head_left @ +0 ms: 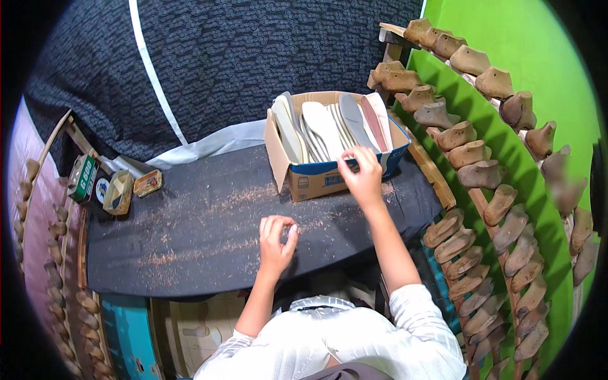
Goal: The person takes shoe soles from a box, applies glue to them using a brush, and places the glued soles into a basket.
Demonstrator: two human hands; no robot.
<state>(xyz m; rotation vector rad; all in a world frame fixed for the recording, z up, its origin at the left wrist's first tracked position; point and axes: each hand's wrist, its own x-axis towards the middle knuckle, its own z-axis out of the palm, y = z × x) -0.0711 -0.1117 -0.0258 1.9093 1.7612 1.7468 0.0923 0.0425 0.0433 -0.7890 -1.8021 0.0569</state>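
A cardboard box (332, 179) with blue along its upper front edge stands at the back right of the table. Packed upright in it are several shoe insoles (321, 126), white, grey and reddish brown. At the box's front edge is my right hand (364, 177), its fingers bent and the thumb a little apart, with nothing visible between them. My left hand (277, 244) hovers over the table's front part, left of the box. Its fingers curve with a gap to the thumb, and it holds nothing I can see.
Light shavings lie scattered over the dark table cloth (209, 237). A green and black tin (85, 180) and two small trays (118, 193) stand at the far left. Racks of wooden shoe lasts (472, 152) flank the table on both sides. Dark patterned fabric (253, 57) hangs behind.
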